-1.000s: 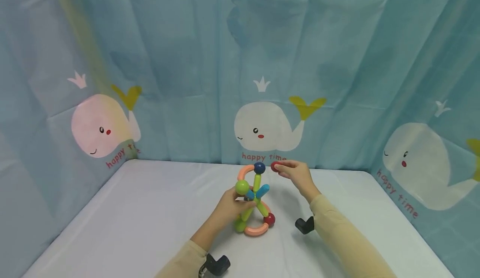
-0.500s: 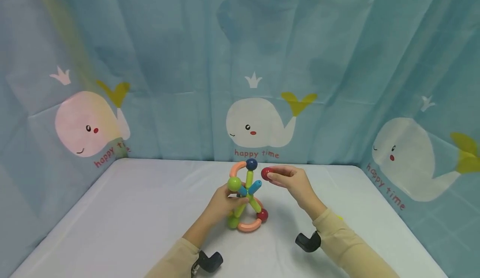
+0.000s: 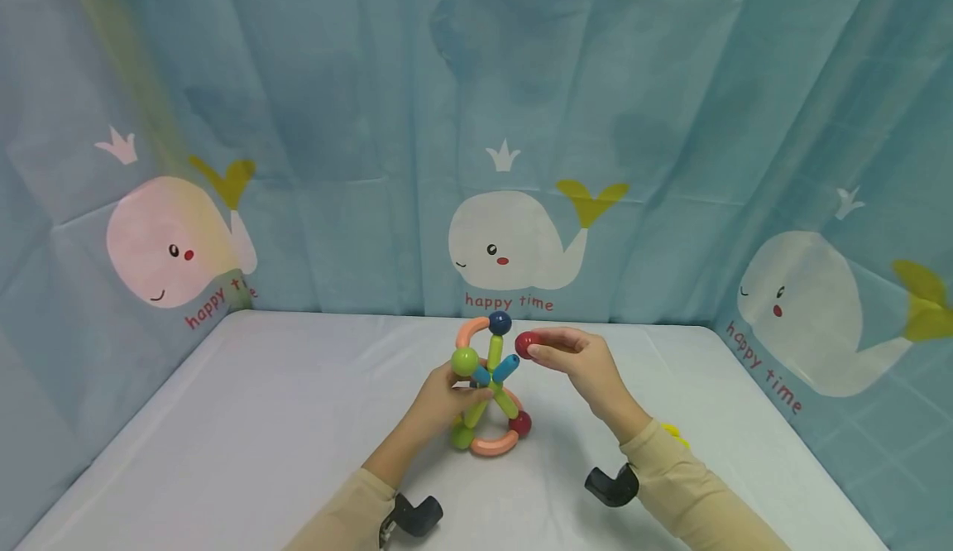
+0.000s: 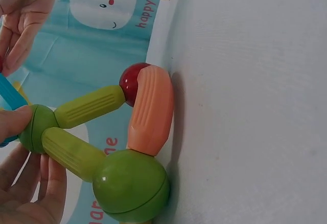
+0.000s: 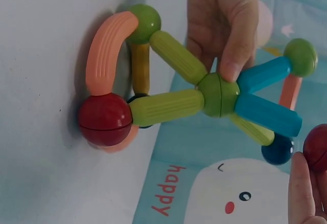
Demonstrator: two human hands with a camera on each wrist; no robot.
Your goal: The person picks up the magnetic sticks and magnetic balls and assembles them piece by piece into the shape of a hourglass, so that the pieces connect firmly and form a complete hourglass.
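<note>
A toy frame of magnetic rods and balls stands on the white table. My left hand [image 3: 439, 406] grips it at the central green ball [image 5: 217, 95], thumb on the ball. From there two blue rods rise; one blue rod [image 5: 271, 115] has a bare end, the other carries a green ball [image 3: 465, 361]. A dark blue ball [image 3: 500, 323] tops the frame. Low down, curved orange rods [image 4: 152, 109] join a red ball [image 5: 104, 119] and another green ball [image 4: 132, 185]. My right hand [image 3: 588, 365] pinches a loose red ball [image 3: 527, 344], slightly apart from the bare blue end.
Small yellow pieces [image 3: 673, 433] lie on the table, partly behind the right sleeve. Behind the white table [image 3: 298, 419] hangs a blue curtain [image 3: 342, 121] with printed whales. Black wrist mounts [image 3: 612, 485] stick out below each forearm.
The head view has shifted a little. My right hand has brought the red ball down and closer to the bare blue rod. Yellow pieces have come into sight; the left hand keeps its grip.
</note>
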